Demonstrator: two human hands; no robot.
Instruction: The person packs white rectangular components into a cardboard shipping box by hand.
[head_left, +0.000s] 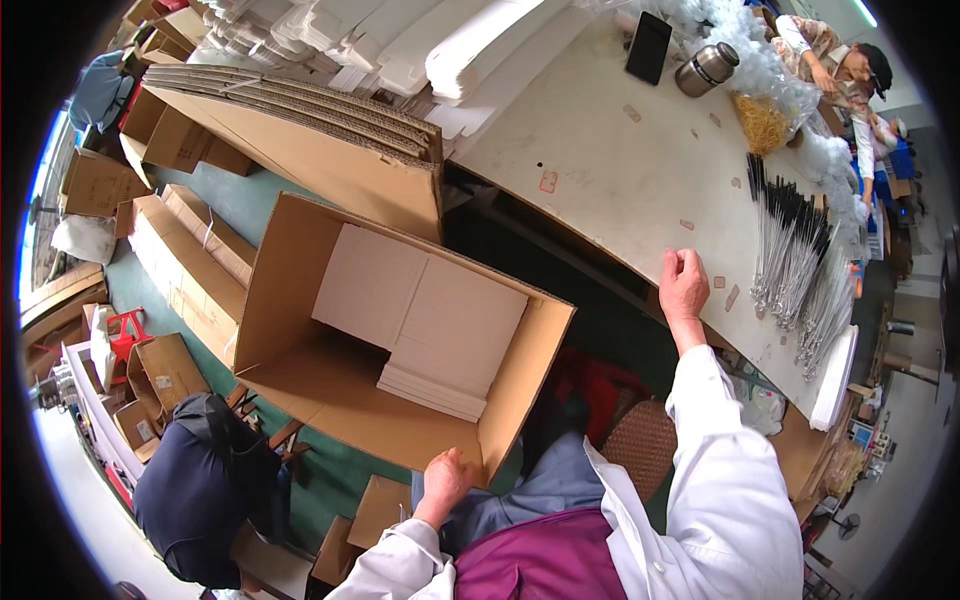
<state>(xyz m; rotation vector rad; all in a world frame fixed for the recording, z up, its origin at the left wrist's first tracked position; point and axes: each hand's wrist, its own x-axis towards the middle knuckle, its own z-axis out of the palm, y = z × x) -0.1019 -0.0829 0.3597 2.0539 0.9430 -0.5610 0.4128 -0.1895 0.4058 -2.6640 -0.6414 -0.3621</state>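
Observation:
An open cardboard box (330,405) stands tilted in front of me. Flat white stacks (455,320) of card-like pieces fill its far and right part, while the near left part shows bare cardboard. My left hand (445,485) is closed at the box's near rim, its fingers curled over the edge. Over the near edge of the pale worktable (600,190), my right hand (684,287) is curled into a fist. Whatever it may hold is hidden by the fingers. Small pinkish tags (732,297) lie on the tabletop beside it.
Folded cardboard sheets (310,150) lean beyond the box. White stacked pieces (500,45), a black phone (650,48), a steel flask (707,69) and bundled wire brushes (790,250) lie on the table. A person in dark clothes (205,490) sits at left; another person (840,75) works at far right.

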